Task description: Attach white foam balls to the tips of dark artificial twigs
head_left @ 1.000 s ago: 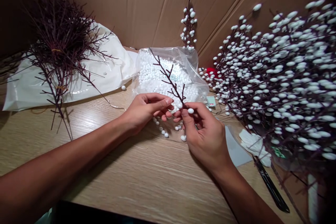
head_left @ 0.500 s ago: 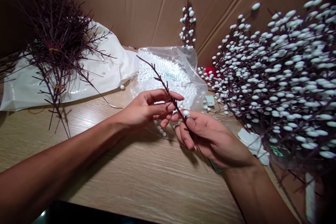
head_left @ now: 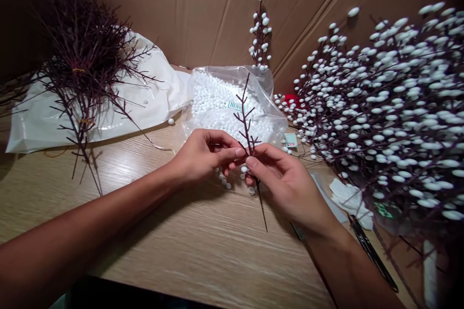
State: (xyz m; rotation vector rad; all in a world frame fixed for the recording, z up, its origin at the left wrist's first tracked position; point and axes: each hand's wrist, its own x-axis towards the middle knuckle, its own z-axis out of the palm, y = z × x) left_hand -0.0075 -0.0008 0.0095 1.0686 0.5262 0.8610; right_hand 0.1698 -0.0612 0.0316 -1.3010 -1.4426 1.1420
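A dark brown artificial twig (head_left: pixel 245 118) with short side branches stands nearly upright over the table, its bare stem pointing down toward me. My right hand (head_left: pixel 286 178) pinches it at the lower middle between thumb and fingers. My left hand (head_left: pixel 208 154) meets it there, thumb and finger closed at a side branch; whether a bead sits between those fingertips I cannot tell. White beads (head_left: pixel 251 190) show beside the stem and below my fingers. Behind both hands lies a clear plastic bag (head_left: pixel 213 101) full of white beads.
At the left, a bundle of bare brown twigs (head_left: pixel 81 58) rests on a white plastic bag (head_left: pixel 155 96). A big heap of bead-tipped twigs (head_left: pixel 391 106) fills the right. One finished-looking sprig (head_left: pixel 260 34) leans on the cardboard wall (head_left: pixel 203 5). White tissue (head_left: pixel 350 198) and a black tool (head_left: pixel 373 251) lie right.
The twig has swung from leaning left to nearly upright, and its lower stem now shows below my right hand. My left fingers have closed in beside the right thumb.
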